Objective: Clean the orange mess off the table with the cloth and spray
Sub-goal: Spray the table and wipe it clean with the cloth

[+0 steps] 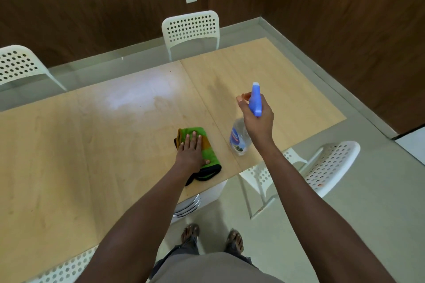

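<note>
Left hand (190,151) flat, fingers straight, pressing green cloth (208,157) on desk (69,145). Right hand (258,119) raised, grip wrapped around spray bottle (239,139) neck.

cloth (208,142): I see green, orange patch, black edge
sprayer (256,101): blue
chairs (190,30): white, dotted holes
table (92,135): light wood

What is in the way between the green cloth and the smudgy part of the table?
Nothing visible. The left hand presses flat on the folded green cloth, and the bare light wooden tabletop runs uninterrupted to the faint smudge beyond it. The clear spray bottle with the blue trigger head is off to the right.
</note>
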